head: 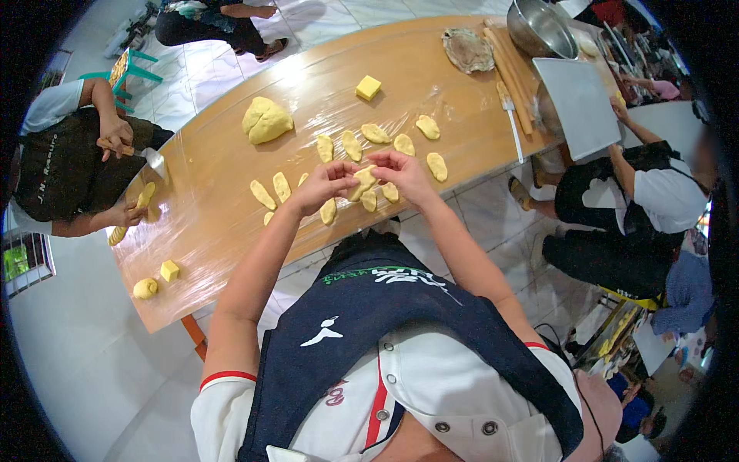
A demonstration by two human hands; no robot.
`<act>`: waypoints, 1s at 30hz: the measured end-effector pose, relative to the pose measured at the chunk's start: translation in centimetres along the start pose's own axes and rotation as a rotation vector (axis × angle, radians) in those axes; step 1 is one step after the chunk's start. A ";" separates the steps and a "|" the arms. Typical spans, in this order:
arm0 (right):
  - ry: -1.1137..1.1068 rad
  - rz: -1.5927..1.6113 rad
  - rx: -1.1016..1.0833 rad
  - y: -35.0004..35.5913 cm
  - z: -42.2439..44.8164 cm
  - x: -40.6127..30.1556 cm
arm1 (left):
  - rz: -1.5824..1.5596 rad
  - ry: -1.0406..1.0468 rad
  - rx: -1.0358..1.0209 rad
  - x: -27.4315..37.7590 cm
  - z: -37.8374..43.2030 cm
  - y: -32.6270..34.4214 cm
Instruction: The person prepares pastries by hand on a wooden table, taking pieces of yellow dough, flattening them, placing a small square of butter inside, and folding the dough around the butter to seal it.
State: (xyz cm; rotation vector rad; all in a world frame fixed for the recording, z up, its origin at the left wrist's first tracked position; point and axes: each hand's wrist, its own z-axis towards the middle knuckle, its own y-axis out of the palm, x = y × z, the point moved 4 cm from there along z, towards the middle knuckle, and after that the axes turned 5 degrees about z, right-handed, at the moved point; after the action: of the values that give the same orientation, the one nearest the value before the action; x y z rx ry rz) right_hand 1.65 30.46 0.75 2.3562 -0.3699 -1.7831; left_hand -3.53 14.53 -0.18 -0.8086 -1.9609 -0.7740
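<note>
Between my left hand [327, 186] and my right hand [403, 176] is a flattened piece of yellow dough [362, 183], pinched by the fingers of both. Around my hands, several flat oval dough pieces [351, 145] lie on the plastic-covered wooden table [213, 173]. Some sit just beyond my fingers, others close to the near edge, partly hidden by my hands. Farther off at the left rests a large lump of yellow dough [267, 120]. A yellow block [368, 88], perhaps butter or margarine, stands beyond the oval pieces.
At left a person holds a scraper [155, 161] and touches dough. A dough ball [145, 288] and small yellow block [170, 271] lie near the left corner. At right are rolling pins [508, 75], a brush [511, 121], a steel bowl [541, 29] and a tray [577, 107] held by another person.
</note>
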 end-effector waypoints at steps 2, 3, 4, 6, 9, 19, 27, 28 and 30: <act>-0.013 -0.075 0.012 0.1 -0.2 -0.6 | -0.093 -0.014 0.031 0.7 -0.2 0.5; -0.012 -0.075 0.001 0.3 -0.2 -0.7 | -0.047 -0.009 0.043 0.5 0.1 0.4; -0.011 -0.075 -0.010 0.4 -0.3 -0.9 | -0.001 -0.004 0.054 0.0 0.5 0.2; -0.026 -0.103 0.004 0.9 -0.7 -1.7 | -0.017 0.018 0.068 0.6 0.5 0.8; -0.048 -0.232 0.000 0.7 -1.0 -2.7 | -0.117 0.051 0.090 1.4 0.2 2.2; -0.175 -0.425 0.122 0.0 -2.0 -2.0 | -0.143 0.055 0.169 0.4 0.8 3.3; -0.115 -0.227 0.298 -3.4 -2.4 -0.6 | -0.247 -0.036 0.162 -1.7 0.9 2.9; -0.115 -0.261 0.340 -4.9 -2.3 -0.4 | -0.293 -0.049 0.168 -2.0 0.6 2.5; -0.146 -0.230 0.472 -8.7 -1.8 0.0 | -0.339 -0.062 0.229 -2.2 0.2 1.8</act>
State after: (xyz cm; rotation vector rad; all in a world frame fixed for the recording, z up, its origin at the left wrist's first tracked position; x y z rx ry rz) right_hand 4.25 38.70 -1.14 2.6737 -0.6226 -2.1832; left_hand -1.32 15.19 -1.82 -0.3721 -2.2259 -0.7051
